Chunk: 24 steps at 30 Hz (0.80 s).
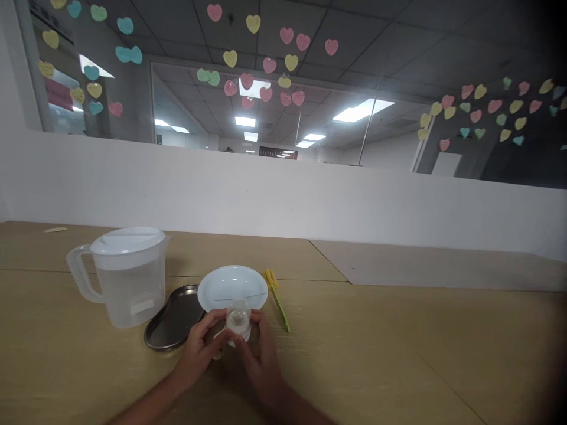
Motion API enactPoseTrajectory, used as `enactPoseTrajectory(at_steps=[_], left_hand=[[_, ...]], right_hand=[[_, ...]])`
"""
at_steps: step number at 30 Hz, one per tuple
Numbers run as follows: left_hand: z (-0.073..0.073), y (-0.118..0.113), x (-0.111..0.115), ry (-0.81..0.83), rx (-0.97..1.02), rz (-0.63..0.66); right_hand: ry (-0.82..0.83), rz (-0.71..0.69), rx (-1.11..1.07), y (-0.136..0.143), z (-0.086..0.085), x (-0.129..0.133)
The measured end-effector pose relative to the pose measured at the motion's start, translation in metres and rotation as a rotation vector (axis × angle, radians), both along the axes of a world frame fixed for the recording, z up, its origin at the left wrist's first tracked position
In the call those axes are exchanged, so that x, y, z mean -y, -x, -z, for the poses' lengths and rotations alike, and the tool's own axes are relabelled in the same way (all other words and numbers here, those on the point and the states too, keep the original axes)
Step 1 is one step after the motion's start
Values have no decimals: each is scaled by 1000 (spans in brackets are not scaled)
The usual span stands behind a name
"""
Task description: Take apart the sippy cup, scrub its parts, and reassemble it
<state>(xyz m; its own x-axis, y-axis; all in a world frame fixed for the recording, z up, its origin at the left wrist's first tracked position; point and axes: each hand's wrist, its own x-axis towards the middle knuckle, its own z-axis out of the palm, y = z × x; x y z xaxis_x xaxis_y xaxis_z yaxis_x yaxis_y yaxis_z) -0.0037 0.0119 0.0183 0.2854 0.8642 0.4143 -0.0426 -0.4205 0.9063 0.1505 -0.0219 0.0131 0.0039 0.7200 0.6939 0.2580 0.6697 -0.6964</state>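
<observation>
Both hands are closed around a small baby bottle (pixel 239 333) with a white collar and a clear domed cap, held low over the table. My left hand (pixel 201 345) grips its left side, thumb across the near face. From the right, my right hand (pixel 261 354) wraps it, its thumb meeting the left one near the collar. Most of the bottle's lower body is hidden by the fingers. Just beyond it lies a white bowl (pixel 221 280), with a thin stick-like line across its near part. A pale rounded bit shows under my left thumb; I cannot make out what it is.
At left stands a clear lidded pitcher (pixel 128 289). Beside it lies a kidney-shaped metal tray (pixel 175 321). A slim tool (pixel 279 304) with a yellow head and green handle rests right of the bowl. A white wall (pixel 248 195) rises behind the wooden table (pixel 376 354).
</observation>
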Motion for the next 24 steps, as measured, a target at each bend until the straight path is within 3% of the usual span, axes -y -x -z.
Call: enactPoseTrajectory(at_steps=[10,24], left_hand=[[8,3,-4,-43,-2,9],[5,-5,8,-46,51,9]], right_hand=[[21,3,34,-2,0,2],[-74,55,143,-5,-7,2]])
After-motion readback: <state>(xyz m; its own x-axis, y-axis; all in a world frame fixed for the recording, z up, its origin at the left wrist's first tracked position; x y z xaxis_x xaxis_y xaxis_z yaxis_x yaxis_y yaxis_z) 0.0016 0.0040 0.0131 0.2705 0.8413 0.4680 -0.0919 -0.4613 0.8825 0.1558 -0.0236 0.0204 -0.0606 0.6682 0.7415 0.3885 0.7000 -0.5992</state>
